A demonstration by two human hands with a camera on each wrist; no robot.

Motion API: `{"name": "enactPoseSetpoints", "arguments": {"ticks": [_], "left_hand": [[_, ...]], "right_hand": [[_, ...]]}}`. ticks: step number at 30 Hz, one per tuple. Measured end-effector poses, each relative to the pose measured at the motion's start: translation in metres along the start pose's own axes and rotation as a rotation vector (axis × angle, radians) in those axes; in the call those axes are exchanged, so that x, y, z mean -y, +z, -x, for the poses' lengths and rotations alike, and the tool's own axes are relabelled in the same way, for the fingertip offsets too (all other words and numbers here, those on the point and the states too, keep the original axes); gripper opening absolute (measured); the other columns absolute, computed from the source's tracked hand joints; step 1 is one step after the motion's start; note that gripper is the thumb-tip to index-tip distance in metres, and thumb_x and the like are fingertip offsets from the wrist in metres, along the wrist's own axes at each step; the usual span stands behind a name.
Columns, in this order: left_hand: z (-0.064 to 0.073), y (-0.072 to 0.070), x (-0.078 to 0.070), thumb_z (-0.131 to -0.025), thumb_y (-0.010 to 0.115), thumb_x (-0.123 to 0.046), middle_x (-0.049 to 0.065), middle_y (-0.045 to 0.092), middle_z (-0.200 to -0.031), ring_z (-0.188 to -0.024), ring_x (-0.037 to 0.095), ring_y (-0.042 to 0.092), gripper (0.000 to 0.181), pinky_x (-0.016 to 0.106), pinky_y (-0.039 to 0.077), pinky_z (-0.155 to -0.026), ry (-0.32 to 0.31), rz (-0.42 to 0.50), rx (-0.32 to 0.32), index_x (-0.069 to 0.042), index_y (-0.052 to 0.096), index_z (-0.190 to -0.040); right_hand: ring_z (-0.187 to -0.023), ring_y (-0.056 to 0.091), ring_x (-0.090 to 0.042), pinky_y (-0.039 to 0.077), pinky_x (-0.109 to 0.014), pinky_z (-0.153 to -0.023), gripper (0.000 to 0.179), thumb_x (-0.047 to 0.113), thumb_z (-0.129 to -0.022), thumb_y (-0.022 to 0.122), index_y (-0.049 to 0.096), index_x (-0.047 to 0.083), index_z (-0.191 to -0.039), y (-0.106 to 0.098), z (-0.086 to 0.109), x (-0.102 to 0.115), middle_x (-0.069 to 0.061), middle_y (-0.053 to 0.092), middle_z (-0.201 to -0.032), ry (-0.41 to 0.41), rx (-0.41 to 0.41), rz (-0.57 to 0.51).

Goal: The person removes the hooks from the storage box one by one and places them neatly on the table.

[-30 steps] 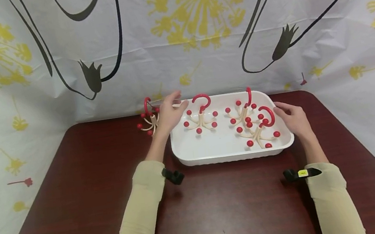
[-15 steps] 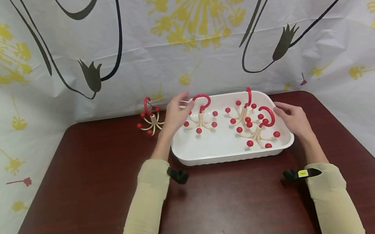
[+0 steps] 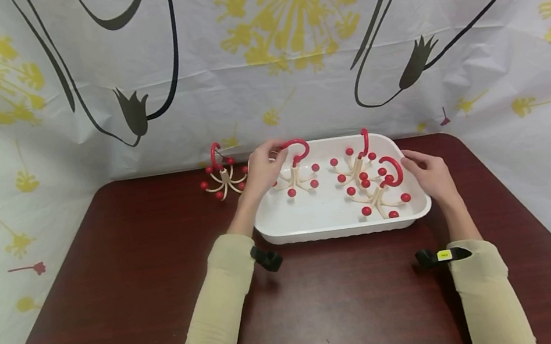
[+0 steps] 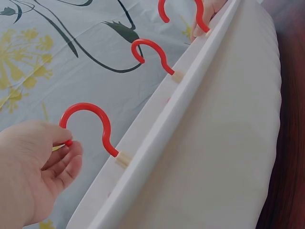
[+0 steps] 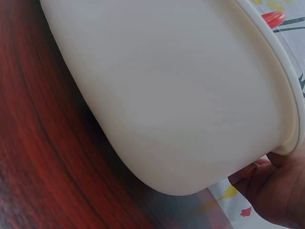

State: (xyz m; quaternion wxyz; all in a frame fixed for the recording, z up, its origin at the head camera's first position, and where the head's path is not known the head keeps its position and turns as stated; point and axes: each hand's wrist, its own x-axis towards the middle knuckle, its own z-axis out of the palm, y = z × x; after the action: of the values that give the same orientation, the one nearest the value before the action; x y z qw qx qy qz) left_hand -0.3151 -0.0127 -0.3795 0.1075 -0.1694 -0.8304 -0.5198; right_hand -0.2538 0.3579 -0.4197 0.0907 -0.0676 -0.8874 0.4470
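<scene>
In the head view, a white tray [image 3: 308, 214] holds three small hangers, each with a red hook and beige arms ending in red balls. My left hand [image 3: 264, 167] is over the tray's left end and pinches the hook tip of the left hanger [image 3: 295, 175]. The left wrist view shows the thumb and fingers [image 4: 71, 164] at the end of that red hook [image 4: 90, 107]. My right hand [image 3: 433, 176] grips the tray's right rim; in the right wrist view its fingers [image 5: 245, 176] are partly hidden under the rim.
Two more hangers, one behind [image 3: 358, 166] and one in front [image 3: 376, 196], stand close together at the tray's right side. Another hanger [image 3: 225, 182] stands on the dark wooden table [image 3: 126, 275], left of the tray. A patterned cloth [image 3: 265, 97] hangs behind the table.
My left hand has moved right, away from the hanger on the table, and has taken hold of the left hanger's hook in the tray. The right hand stays at the rim.
</scene>
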Motion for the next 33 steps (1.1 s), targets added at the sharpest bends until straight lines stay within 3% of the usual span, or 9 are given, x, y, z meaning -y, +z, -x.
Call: {"name": "enactPoseSetpoints", "arguments": {"ticks": [7, 17, 23, 33], "left_hand": [[0.0, 0.003, -0.002, -0.098, 0.069, -0.018, 0.01, 0.07, -0.101, -0.093, 0.021, 0.065, 0.019, 0.029, 0.053, -0.084, -0.048, 0.005, -0.006, -0.002, 0.07, -0.108], [0.002, 0.002, -0.004, -0.096, 0.071, -0.016, 0.014, 0.071, -0.097, -0.089, 0.024, 0.069, 0.019, 0.029, 0.055, -0.081, -0.05, 0.054, -0.023, 0.001, 0.071, -0.105], [0.005, -0.004, -0.009, -0.095, 0.071, -0.011, 0.017, 0.071, -0.097, -0.087, 0.028, 0.069, 0.019, 0.031, 0.057, -0.077, -0.042, 0.138, -0.045, 0.005, 0.07, -0.106], [0.007, -0.021, -0.025, -0.095, 0.071, -0.01, 0.018, 0.071, -0.096, -0.085, 0.026, 0.067, 0.02, 0.03, 0.057, -0.077, -0.008, 0.204, -0.075, 0.005, 0.07, -0.108]], "right_hand": [[-0.114, 0.058, -0.037, 0.045, -0.013, -0.073, 0.058, 0.045, -0.103, 0.053, 0.052, 0.006, -0.147, -0.001, -0.001, 0.0, -0.025, 0.056, -0.14, 0.009, 0.006, 0.01], [-0.113, 0.059, -0.037, 0.047, -0.015, -0.075, 0.06, 0.047, -0.103, 0.051, 0.051, 0.007, -0.148, -0.001, 0.001, 0.0, -0.025, 0.055, -0.14, 0.022, 0.018, 0.011], [-0.112, 0.06, -0.037, 0.049, -0.017, -0.075, 0.059, 0.046, -0.103, 0.052, 0.051, 0.006, -0.148, 0.001, 0.001, 0.0, -0.025, 0.056, -0.139, 0.014, 0.016, 0.006], [-0.111, 0.06, -0.036, 0.05, -0.021, -0.077, 0.058, 0.046, -0.104, 0.052, 0.052, 0.007, -0.147, 0.001, 0.001, -0.001, -0.024, 0.057, -0.137, 0.007, 0.003, 0.01]]}}
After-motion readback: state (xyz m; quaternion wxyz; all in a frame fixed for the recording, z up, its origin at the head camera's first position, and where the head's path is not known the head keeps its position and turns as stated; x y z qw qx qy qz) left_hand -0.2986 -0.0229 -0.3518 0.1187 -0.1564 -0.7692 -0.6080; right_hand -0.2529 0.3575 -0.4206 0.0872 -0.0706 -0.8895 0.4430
